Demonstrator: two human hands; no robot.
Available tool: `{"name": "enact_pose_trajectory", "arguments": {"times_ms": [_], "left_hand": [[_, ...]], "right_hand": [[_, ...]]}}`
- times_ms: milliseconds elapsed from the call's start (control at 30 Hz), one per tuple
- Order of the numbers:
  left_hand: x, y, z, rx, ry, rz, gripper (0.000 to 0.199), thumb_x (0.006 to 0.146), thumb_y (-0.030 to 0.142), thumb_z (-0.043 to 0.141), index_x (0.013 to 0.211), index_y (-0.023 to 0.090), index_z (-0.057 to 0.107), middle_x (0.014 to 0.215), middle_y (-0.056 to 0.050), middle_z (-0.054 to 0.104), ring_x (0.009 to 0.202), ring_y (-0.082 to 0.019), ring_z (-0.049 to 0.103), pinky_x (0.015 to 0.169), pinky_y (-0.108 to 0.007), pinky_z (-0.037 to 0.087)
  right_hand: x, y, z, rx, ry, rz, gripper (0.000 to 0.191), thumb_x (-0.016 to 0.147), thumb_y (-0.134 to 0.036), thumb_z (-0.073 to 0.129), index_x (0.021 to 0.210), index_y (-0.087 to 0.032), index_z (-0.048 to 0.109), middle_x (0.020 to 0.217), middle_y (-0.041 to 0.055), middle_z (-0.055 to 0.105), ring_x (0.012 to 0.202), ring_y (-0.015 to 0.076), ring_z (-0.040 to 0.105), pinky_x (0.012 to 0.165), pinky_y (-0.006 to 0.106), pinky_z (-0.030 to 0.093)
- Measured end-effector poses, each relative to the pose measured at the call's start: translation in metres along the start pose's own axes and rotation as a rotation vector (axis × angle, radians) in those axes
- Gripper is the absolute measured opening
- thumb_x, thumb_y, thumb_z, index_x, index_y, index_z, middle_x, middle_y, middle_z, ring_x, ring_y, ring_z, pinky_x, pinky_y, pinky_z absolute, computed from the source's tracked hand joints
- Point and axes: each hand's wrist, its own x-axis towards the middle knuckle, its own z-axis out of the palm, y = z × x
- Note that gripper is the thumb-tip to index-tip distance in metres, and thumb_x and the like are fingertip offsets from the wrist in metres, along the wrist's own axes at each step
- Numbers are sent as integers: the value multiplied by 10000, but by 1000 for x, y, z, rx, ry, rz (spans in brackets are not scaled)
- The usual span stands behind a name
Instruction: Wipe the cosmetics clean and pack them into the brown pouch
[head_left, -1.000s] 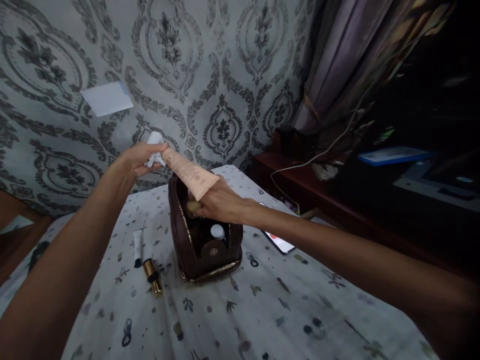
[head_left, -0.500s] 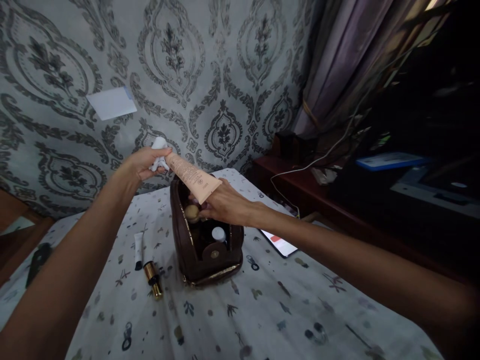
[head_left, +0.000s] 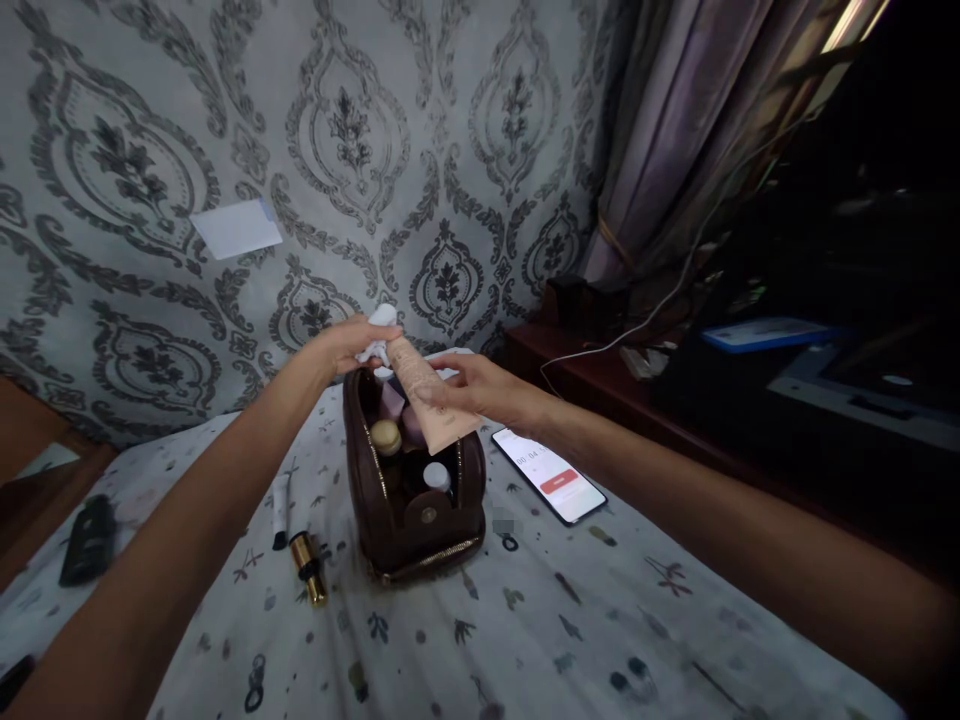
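Observation:
A peach squeeze tube [head_left: 421,385] slants above an unzipped brown toiletry bag [head_left: 369,520]. My left hand [head_left: 349,343] is closed on its upper end, together with a crumpled white tissue or cloth [head_left: 381,330]. My right hand [head_left: 491,388] pinches the tube towards its flat crimped end, thumb across the front. Inside the bag stand a round jar with a pale lid [head_left: 386,436], a white-capped container [head_left: 436,477] and a pinkish item [head_left: 391,402]. Left of the bag lie a gold and black bottle [head_left: 307,568] and a slim white tube with a black cap [head_left: 280,508].
A phone [head_left: 551,475] with its screen lit lies right of the bag on the patterned sheet [head_left: 450,660]. At the far left is a dark object [head_left: 88,540]. A patterned wall rises behind; a white cable [head_left: 645,320] runs along the red-brown furniture [head_left: 525,340] at right.
My left hand has moved right and slightly down with the tube and tissue. My right hand has come up out of the bag and taken hold of the tube's lower part.

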Motion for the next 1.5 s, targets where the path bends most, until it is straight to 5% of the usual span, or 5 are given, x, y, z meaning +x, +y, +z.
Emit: {"name": "enact_pose_trajectory", "arguments": {"times_ms": [333, 667, 933, 1267, 1500], "left_hand": [[-3, -15, -6, 393, -63, 184, 131, 648, 173, 723, 559, 155, 629, 517, 16, 586, 478, -108, 461, 443, -225, 272], [-23, -20, -18, 977, -286, 449, 162, 671, 304, 560, 563, 190, 521, 528, 56, 446, 531, -123, 426, 538, -253, 296], [-26, -26, -21, 1027, -173, 432, 139, 642, 307, 562, 573, 192, 524, 522, 60, 436, 547, -126, 451, 531, -247, 303], [-21, -35, -29, 939, -166, 422, 138, 607, 308, 616, 637, 177, 586, 569, 43, 506, 576, -152, 495, 552, -264, 328], [-21, -42, -30, 865, -207, 462, 133, 656, 299, 599, 697, 174, 624, 599, 39, 561, 614, -165, 534, 607, -267, 402]], "right_hand": [[-10, -11, -5, -398, 213, 69, 606, 742, -283, 667, 1316, -185, 498, 811, 32, 713, 754, 242, 678, 644, 323, 490], [-4, -29, 16, -1058, 153, 86, 541, 807, -444, 623, 1286, -213, 527, 998, 93, 720, 923, 309, 677, 713, 345, 429], [2, -43, 39, -1194, 42, 134, 442, 845, -376, 587, 1227, -169, 505, 1132, 129, 692, 1064, 326, 642, 844, 401, 444], [19, -48, 18, -1005, 29, 145, 252, 838, -327, 602, 975, -130, 676, 782, 40, 674, 696, 169, 614, 548, 244, 369], [25, -15, -20, -207, -103, -114, 340, 798, -414, 680, 987, -133, 641, 871, 34, 687, 790, 156, 627, 693, 255, 481]]}}
